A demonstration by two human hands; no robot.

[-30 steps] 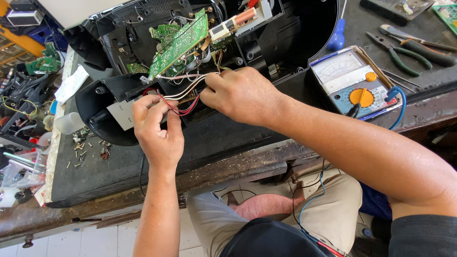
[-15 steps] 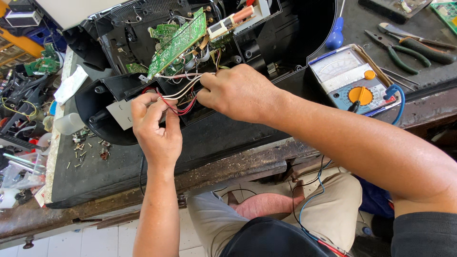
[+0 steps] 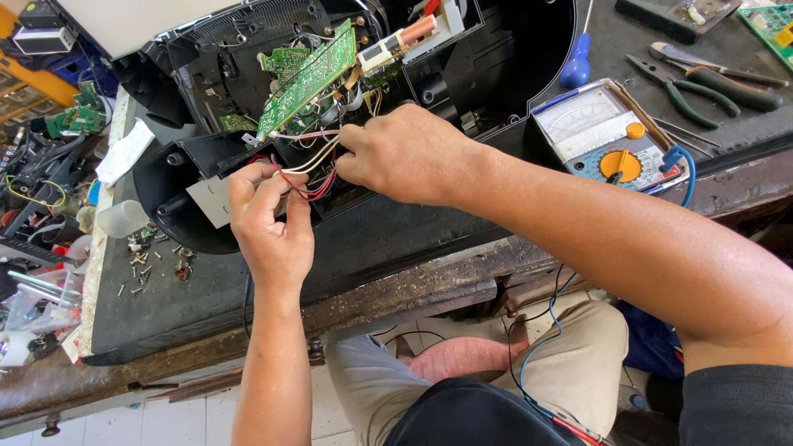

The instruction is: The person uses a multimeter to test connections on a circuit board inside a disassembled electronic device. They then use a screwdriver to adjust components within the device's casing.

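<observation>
Red and white wires (image 3: 307, 169) sit right at the centre of the frame, strung between both hands over the gutted black plastic casing (image 3: 372, 223) of an audio set. The left hand (image 3: 268, 223) comes up from the lower middle, thumb and forefinger pinched on the red loops, the other fingers curled loosely underneath, which keeps the bundle lifted clear of the shell. The right hand (image 3: 405, 153) reaches in from the right side, knuckles up, its fingertips pressed together on the pale strands where they run toward the green circuit board (image 3: 307, 78). From where I stand, whether it grips one strand or several is hidden behind its own fingers.

That board stands tilted on edge in the upper middle of the frame, propped out of the casing so its wiring is reachable from below. Off to the right, an analogue multimeter (image 3: 607, 136) lies face up just beside the casing, its dial readable from the seat, with a blue lead (image 3: 681, 165) curling off its corner. Further to the upper right rest green-handled pliers (image 3: 690, 87) and a blue-handled screwdriver (image 3: 576, 66), both near but out of the working area. Loose screws (image 3: 149, 264) lie scattered at the left edge of the dark bench mat (image 3: 190, 314), gathered away from the hands.
</observation>
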